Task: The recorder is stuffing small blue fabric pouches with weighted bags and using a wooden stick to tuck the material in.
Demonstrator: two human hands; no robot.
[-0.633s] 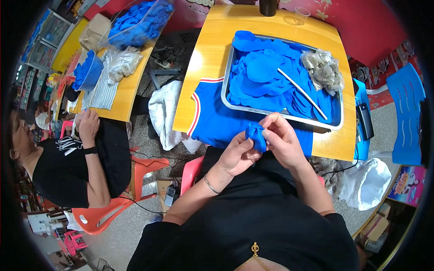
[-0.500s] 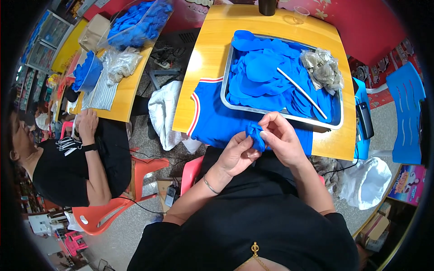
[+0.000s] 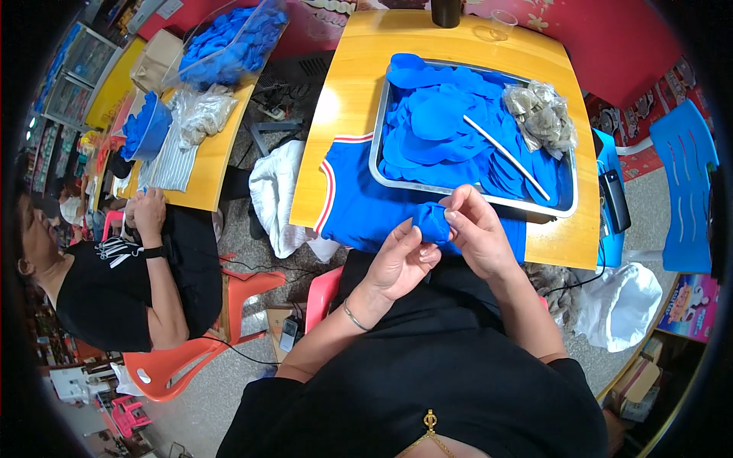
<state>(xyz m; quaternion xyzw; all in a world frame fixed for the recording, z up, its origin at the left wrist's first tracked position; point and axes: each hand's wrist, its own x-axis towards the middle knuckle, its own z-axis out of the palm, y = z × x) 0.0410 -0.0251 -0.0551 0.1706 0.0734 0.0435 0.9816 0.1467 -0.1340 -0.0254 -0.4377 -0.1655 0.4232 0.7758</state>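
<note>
Between my two hands, just above the table's near edge, is a small blue fabric piece (image 3: 431, 222), rounded like a little pouch or cap. My left hand (image 3: 398, 258) pinches its left side with thumb and fingers. On its right edge, my right hand (image 3: 479, 230) grips it between thumb and fingertips. Beneath lies a blue garment (image 3: 355, 200) with red and white trim. Just beyond my hands stands a metal tray (image 3: 458, 192) heaped with flat, rounded blue fabric pieces (image 3: 437, 122). Across the heap rests a thin white stick (image 3: 506, 158).
A clear plastic bag (image 3: 540, 116) of brownish material sits on the tray's right end. A dark cup (image 3: 446, 12) and a clear plastic cup (image 3: 502, 24) stand at the far edge. To the left, another person (image 3: 114, 282) sits by a table with blue pieces in a bowl (image 3: 154, 131).
The blue piece has gone from a crumpled, folded bunch to a rounder, smoother shape. My fingers have shifted slightly around it, and the view has tilted a little.
</note>
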